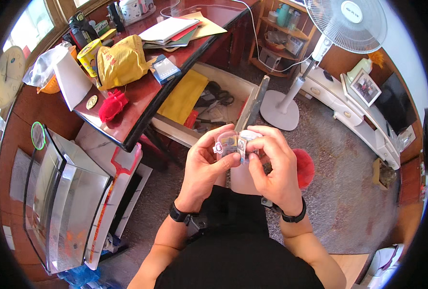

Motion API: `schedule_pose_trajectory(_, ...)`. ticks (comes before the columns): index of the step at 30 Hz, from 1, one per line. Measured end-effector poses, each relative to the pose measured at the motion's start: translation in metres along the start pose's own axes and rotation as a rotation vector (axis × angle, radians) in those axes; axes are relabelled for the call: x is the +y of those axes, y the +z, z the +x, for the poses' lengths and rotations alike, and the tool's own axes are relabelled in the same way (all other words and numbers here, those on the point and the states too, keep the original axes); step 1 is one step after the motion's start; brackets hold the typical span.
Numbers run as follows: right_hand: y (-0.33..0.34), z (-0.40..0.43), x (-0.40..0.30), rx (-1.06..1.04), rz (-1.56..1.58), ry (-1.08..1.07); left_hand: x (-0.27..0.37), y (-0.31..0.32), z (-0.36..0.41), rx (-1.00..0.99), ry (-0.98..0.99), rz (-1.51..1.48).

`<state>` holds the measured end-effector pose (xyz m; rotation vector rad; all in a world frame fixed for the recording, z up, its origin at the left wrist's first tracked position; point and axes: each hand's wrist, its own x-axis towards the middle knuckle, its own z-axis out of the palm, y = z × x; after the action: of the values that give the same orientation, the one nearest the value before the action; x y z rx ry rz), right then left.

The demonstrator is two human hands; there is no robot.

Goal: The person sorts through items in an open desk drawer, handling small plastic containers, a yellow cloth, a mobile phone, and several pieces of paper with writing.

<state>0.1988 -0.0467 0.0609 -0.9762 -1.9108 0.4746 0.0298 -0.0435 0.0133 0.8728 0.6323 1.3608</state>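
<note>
Both hands meet around a small transparent plastic case (229,142) that looks hinged apart, in front of my body. My left hand (207,164) grips its left half, with the thumb along the lower edge. At its right half, my right hand (274,161) pinches a small printed piece (241,147) with thumb and fingers. What exactly the piece is cannot be made out. Just beyond the hands stands a pulled-out drawer (214,77) with a yellow envelope (183,96), black-handled scissors (221,95) and small packets inside.
A dark red desk (138,108) at the left bears a red cloth pouch (113,105), a yellow bag (122,62), a blue-white box (165,68) and papers (169,29). An aquarium (75,209) stands lower left, a pedestal fan (282,104) at right, near a red stool (303,168).
</note>
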Motion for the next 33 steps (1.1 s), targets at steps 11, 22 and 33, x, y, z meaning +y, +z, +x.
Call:
schedule_pose_trajectory(11, -0.002, -0.005, 0.002, 0.012, 0.405, 0.281, 0.004, 0.006, 0.002, 0.035, -0.002, 0.048)
schedule_pose_trajectory(22, -0.003, -0.010, 0.015, 0.038, 0.551, 0.353, 0.009, 0.006, 0.002, -0.071, 0.037, 0.082)
schedule_pose_trajectory(33, -0.004, -0.009, 0.017, 0.066, 0.553, 0.338, 0.008, 0.001, 0.005, -0.123, 0.013, 0.053)
